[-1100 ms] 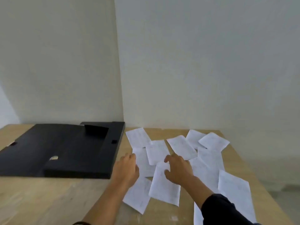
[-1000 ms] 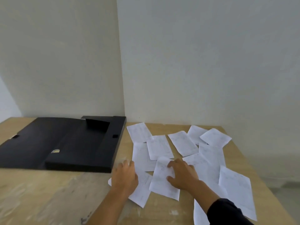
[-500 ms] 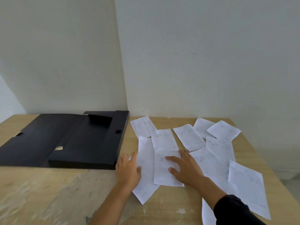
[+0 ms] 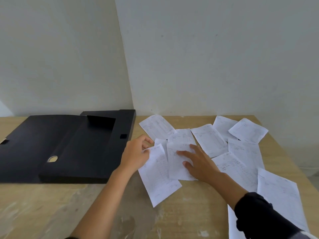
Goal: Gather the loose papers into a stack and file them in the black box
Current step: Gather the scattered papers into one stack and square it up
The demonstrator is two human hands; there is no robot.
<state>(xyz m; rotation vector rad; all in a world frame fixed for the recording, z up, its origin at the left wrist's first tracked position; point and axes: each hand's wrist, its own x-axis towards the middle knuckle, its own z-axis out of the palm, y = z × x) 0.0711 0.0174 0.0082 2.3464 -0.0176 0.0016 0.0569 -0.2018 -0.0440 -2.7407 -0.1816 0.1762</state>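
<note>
Tabletop: light wood, both hands over its middle. Black box: open, flat, lid flap folded outward on the side away from the hands; its near-right edge sits just beside the left hand's wrist. Small round metal button on its inner panel, well left of the hands.

Loose papers: still scattered, not stacked. Most fan out beyond and to the right of the right hand; some overlap each other. One large sheet lies right of the right forearm, partly under the dark sleeve. One sheet lies beyond the left hand, close to the box corner.

Between the hands: two overlapping sheets. Left hand curled, thumb and fingers pinching the top-left corner of the longer sheet, that corner lifted a bit off the tabletop. Right hand spread flat, palm down, fingers pressing the shorter sheet, which lies on top of the longer one.

Nothing in the box that I can see.
</note>
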